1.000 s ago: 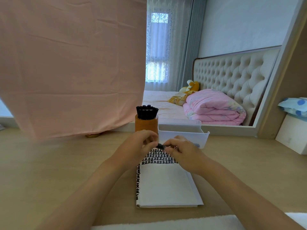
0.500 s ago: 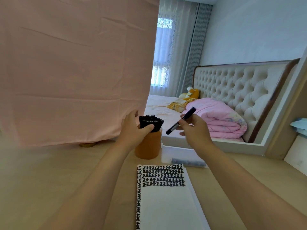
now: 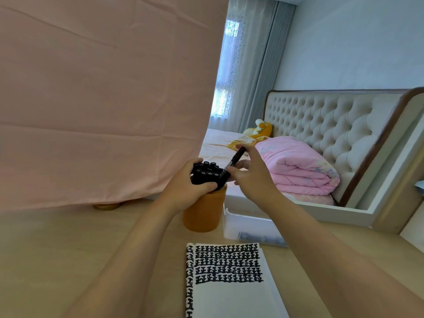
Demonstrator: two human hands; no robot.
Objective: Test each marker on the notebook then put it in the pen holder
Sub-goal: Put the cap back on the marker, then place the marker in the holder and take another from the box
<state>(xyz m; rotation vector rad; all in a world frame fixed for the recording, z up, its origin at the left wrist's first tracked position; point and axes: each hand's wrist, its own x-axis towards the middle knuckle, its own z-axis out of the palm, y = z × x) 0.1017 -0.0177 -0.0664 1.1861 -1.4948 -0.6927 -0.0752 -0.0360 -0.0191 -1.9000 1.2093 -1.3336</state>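
Marker (image 3: 232, 162), black: pinched in the right hand (image 3: 252, 177), tilted, its lower end now among the stowed markers (image 3: 205, 172) at the right rim of the orange pen holder (image 3: 202, 214). Half a second ago it hung clear of them. Left hand (image 3: 183, 191) grips that bundle. I judge this one tested and the stowing under way. Notebook (image 3: 229, 299) lies at the desk's (image 3: 68, 249) front edge, cut off below. I cannot see the marker's tip. The white tray's (image 3: 247, 226) contents are blurred.

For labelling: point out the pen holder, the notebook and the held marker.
pen holder (image 3: 203, 214), head view, orange side wall.
notebook (image 3: 229, 299), head view, blank lower page.
marker (image 3: 236, 156), head view, upper barrel.
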